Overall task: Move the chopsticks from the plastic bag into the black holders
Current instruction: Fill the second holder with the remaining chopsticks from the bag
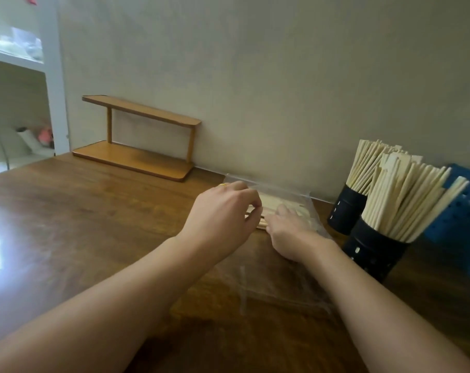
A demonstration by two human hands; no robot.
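Observation:
A clear plastic bag (290, 193) lies on the wooden table by the wall, with pale chopsticks (271, 204) inside it. My left hand (223, 214) is at the bag's left end, fingers curled and pinching the chopstick ends there. My right hand (290, 232) reaches inside the bag, its fingers on the chopsticks; the plastic blurs the grip. Two black holders stand at the right, the near one (373, 254) and the far one (345, 208), both packed with upright chopsticks (406, 195).
A small two-tier wooden shelf (139, 138) stands against the wall at the back left. A blue perforated crate (459, 208) sits behind the holders. More clear plastic (268, 289) lies flat on the table (80, 211) between my forearms. White shelving is at far left.

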